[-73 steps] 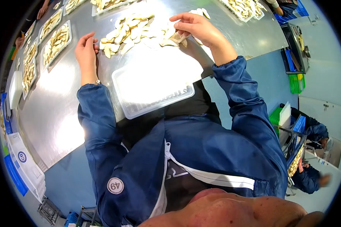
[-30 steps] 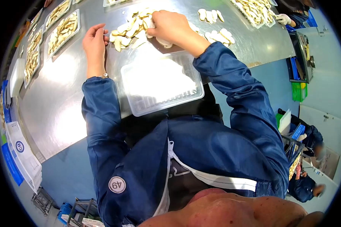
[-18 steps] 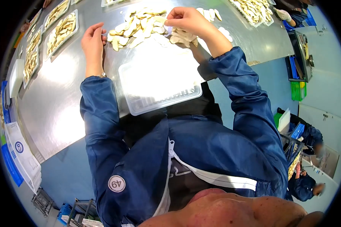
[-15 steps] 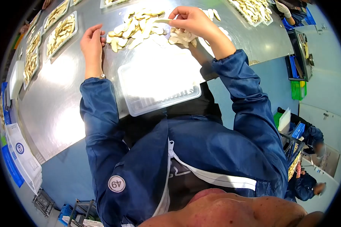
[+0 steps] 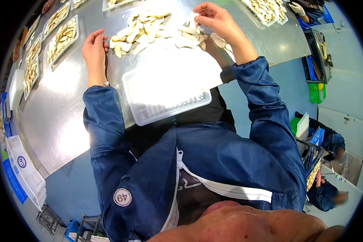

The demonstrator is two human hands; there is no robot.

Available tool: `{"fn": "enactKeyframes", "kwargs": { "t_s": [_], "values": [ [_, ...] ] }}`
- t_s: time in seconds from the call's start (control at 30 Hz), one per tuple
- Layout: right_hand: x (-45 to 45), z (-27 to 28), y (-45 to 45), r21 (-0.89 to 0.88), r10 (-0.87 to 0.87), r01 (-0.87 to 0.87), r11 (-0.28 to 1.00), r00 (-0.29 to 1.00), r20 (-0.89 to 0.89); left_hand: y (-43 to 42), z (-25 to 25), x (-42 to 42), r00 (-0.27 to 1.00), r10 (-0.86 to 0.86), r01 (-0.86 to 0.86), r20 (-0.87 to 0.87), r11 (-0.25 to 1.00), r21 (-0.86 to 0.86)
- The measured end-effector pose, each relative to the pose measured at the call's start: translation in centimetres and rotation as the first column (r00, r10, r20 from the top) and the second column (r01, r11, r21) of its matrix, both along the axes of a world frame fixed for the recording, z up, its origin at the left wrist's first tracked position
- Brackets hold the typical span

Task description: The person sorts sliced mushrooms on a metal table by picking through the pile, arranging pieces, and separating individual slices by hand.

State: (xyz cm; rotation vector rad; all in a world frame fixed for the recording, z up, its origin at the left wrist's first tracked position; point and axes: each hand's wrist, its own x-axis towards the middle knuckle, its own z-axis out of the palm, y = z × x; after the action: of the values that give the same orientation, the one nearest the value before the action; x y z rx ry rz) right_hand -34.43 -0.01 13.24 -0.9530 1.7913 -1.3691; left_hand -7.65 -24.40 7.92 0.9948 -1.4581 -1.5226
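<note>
My right hand pinches a pale slice between thumb and fingers, above the right end of a heap. The heap is made of cream-coloured slices with tan edges, like sliced mushroom, lying loose on the metal table. Left of the heap, my left hand rests near the table with its fingers loosely bent and apart, holding nothing visible. Between my forearms a clear plastic tray stands at the table's near edge, its inside washed out by glare. A few more slices lie below my right wrist.
Filled trays of slices stand along the left of the steel table, with another filled tray at the far right. A stack of white trays sits at the left edge. Co-workers' hands show at the table's far sides.
My right hand has moved right and slightly up, away from the heap's middle, with a slice in its fingers. My left hand stays nearly in place beside the heap.
</note>
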Motion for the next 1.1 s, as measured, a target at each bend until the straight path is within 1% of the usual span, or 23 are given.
{"fn": "enactKeyframes", "kwargs": {
  "t_s": [0.1,0.13,0.17,0.2,0.23,0.27,0.3,0.33,0.37,0.4,0.43,0.47,0.5,0.53,0.6,0.7,0.8,0.9,1.0,1.03,1.1],
  "values": [
    [-0.8,1.2,0.5,0.061,-0.082,0.088,0.994,0.993,-0.086,-0.4,-0.5,0.1,1.0,-0.013,0.013,0.014,1.0,-0.009],
    [-1.3,1.8,0.8,0.05,-0.068,0.063,0.997,0.993,0.095,-0.5,-0.5,0.1,1.0,-0.014,0.014,0.012,1.0,-0.009],
    [-3.8,0.4,0.9,0.076,-0.058,0.066,0.995,0.993,-0.099,-0.5,-0.5,0.0,1.0,-0.014,0.014,0.01,1.0,-0.008],
    [-6.0,-1.2,0.6,0.1,-0.042,0.074,0.992,0.957,-0.288,-0.5,-0.6,0.1,1.0,-0.016,0.016,0.009,1.0,-0.007],
    [-5.4,-0.9,0.7,0.054,-0.086,0.138,0.989,0.832,-0.548,-0.5,-0.5,0.1,1.0,-0.017,0.017,0.01,1.0,-0.006],
    [-4.1,0.0,0.9,-0.009,-0.128,0.186,0.982,0.637,-0.76,-0.5,-0.5,0.1,1.0,-0.019,0.019,0.01,1.0,-0.005],
    [-2.9,1.0,0.9,-0.084,-0.164,0.215,0.973,0.387,-0.907,-0.5,-0.5,0.0,1.0,-0.022,0.022,0.011,1.0,-0.004],
    [-1.4,2.8,-0.5,0.087,-0.088,0.243,0.966,0.628,-0.773,-0.5,-0.5,0.0,1.0,-0.02,0.02,0.008,1.0,-0.003],
    [-1.5,1.3,-1.6,-0.052,-0.06,0.033,0.998,0.703,-0.709,-0.4,-0.5,0.0,1.0,-0.02,0.02,0.009,1.0,-0.002],
    [-1.2,-0.5,-3.1,-0.023,0.046,-0.09,0.996,0.69,-0.722,-0.4,-0.5,0.0,1.0,-0.022,0.022,0.011,1.0,-0.002],
    [1.0,-0.6,-4.5,0.084,0.154,-0.133,0.988,0.71,-0.687,-0.4,-0.5,0.0,1.0,-0.021,0.021,0.008,1.0,0.002],
    [2.4,-0.8,-5.1,0.005,0.19,-0.267,0.964,0.67,-0.718,-0.5,-0.5,0.0,1.0,-0.017,0.017,0.002,1.0,0.006],
    [4.0,-0.5,-5.5,0.053,0.222,-0.301,0.952,0.563,-0.796,-0.5,-0.5,0.0,1.0,-0.011,0.011,-0.004,1.0,0.012],
    [4.9,-0.8,-5.9,0.082,0.246,-0.318,0.945,0.518,-0.819,-0.4,-0.5,0.0,1.0,-0.01,0.01,-0.003,1.0,0.011],
    [5.7,-2.1,-7.1,0.127,0.262,-0.315,0.941,0.437,-0.86,-0.3,-0.4,0.1,1.0,-0.003,0.003,-0.003,1.0,0.012],
    [6.4,-1.5,-7.3,0.193,0.292,-0.266,0.944,0.409,-0.864,-0.5,-0.6,0.1,1.0,-0.023,0.023,-0.016,1.0,0.018],
    [6.4,-1.3,-7.5,0.259,0.325,-0.225,0.939,0.342,-0.882,-0.2,-0.2,0.0,0.999,-0.02,0.02,0.025,1.0,-0.01],
    [6.5,0.0,-6.8,0.333,0.371,-0.196,0.922,0.209,-0.905,-0.5,-0.5,0.1,1.0,-0.018,0.018,0.017,1.0,-0.008],
    [5.4,-0.7,-5.9,0.258,0.284,-0.119,0.959,0.43,-0.857,-0.4,-0.5,0.2,1.0,-0.021,0.021,0.012,1.0,-0.007],
    [4.7,-0.7,-5.3,0.206,0.254,-0.149,0.967,0.553,-0.794,-0.4,-0.6,0.2,1.0,-0.025,0.025,0.005,1.0,-0.009],
    [3.4,-0.8,-4.6,0.234,0.243,-0.133,0.963,0.803,-0.545,-0.5,-0.6,0.1,0.999,-0.04,0.04,-0.008,0.999,-0.013]
  ]
}}
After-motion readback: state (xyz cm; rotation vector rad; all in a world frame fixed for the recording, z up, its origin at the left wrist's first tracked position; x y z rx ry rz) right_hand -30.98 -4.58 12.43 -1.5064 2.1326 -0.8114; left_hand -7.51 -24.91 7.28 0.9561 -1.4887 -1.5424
